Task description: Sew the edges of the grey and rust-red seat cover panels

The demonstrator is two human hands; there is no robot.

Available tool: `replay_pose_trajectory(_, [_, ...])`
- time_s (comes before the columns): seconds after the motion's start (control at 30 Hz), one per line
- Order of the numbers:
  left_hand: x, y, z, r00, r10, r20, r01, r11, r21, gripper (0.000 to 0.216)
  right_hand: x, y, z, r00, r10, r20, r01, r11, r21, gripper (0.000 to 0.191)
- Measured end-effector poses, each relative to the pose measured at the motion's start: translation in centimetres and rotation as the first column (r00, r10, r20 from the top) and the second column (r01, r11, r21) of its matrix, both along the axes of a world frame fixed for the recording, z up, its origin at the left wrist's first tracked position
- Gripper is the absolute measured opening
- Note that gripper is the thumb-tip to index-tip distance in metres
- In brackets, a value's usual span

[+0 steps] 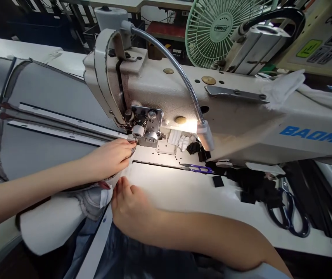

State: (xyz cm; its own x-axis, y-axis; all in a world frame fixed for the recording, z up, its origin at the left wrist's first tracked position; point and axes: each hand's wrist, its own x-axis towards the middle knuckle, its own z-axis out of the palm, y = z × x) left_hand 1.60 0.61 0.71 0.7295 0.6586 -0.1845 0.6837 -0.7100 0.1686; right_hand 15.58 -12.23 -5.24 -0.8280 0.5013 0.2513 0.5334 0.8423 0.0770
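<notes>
Bare right forearm [212, 236] meets a pale blue sleeve [259, 274].

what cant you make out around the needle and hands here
Head view:
- The point where the needle meets the cloth: hidden by the left hand.
- The white cloth: its edge is covered by the right hand.
- The machine's blue lettering: cut off by the right edge.

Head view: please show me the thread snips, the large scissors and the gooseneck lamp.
Thread snips [201, 168], head view, purple handle.
Large scissors [288, 213], head view, blue handle.
Gooseneck lamp [177, 66], head view, metal neck.
</notes>
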Motion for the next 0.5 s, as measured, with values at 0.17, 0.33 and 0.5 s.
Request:
replay_pose_trajectory(0.17, [0.7, 1.0, 0.1, 1.000, 0.001, 0.006, -0.001, 0.999, 0.052, 0.029, 1.0, 2.1, 1.1, 0.997, -0.034, 0.062, 0.040, 0.995, -0.096, 0.038])
replay_pose_trajectory(0.33, [0.3, 0.1, 2.8, 0.993, 0.079, -0.084, -0.065, 0.984, 0.164, 0.021, 1.9, 3.4, 4.1, 0.998, -0.056, -0.009, 0.048, 0.917, -0.396, 0.026])
replay_pose_trajectory(0.5, [-0.5, 0.0, 4.9, 0.960, 0.111, -0.259, -0.203, 0.909, -0.365, 0.025, -1.2, 5.0, 4.3, 0.980, 0.073, -0.185, -0.183, 0.694, -0.697, 0.045])
